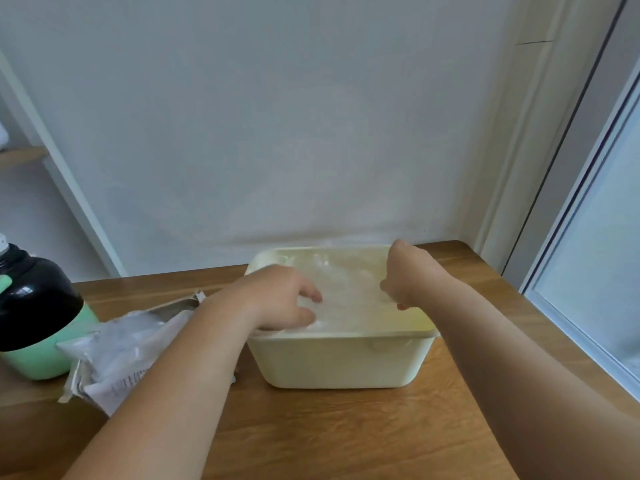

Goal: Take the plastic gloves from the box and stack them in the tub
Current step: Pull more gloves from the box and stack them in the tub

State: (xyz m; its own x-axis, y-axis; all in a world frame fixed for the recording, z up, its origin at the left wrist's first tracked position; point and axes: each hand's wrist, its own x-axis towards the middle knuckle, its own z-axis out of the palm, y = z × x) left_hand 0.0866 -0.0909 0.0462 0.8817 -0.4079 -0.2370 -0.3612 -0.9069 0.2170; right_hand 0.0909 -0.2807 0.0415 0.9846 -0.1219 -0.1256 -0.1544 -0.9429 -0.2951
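Observation:
A cream plastic tub stands on the wooden table, in the middle. Clear plastic gloves lie spread across its top. My left hand is over the tub's left side, fingers curled and pinching the thin plastic. My right hand is over the right side, its fingers curled down onto the plastic's other edge; the fingertips are partly hidden. The torn-open glove box lies left of the tub, under my left forearm, with more clear plastic showing inside it.
A mint-green bottle with a black lid stands at the table's left edge, beside the box. A white wall rises right behind the tub. A window frame runs along the table's right edge.

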